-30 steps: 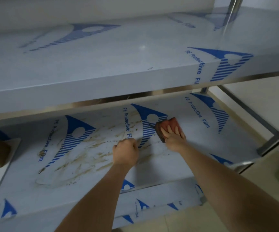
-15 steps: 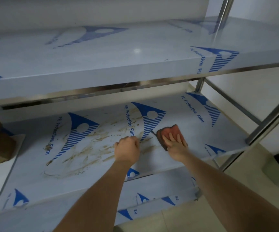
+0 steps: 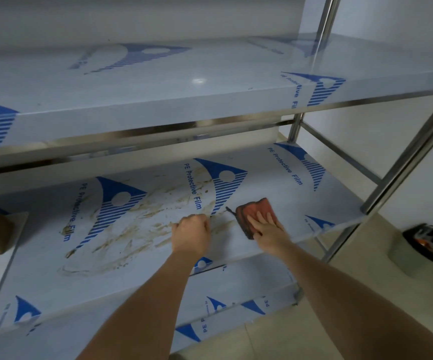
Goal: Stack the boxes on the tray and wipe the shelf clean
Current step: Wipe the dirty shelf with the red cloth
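Lying flat on the shelf (image 3: 275, 183), a folded reddish cloth (image 3: 255, 213) is pressed under the spread fingers of the right hand (image 3: 268, 228). Brown smears (image 3: 137, 229) are seen left of the cloth, its long axis running toward the shelf's back. The left hand (image 3: 192, 233) is closed in an empty fist just left of the cloth.

Both forearms are bare to the frame edge, no sleeves, hands ungloved.
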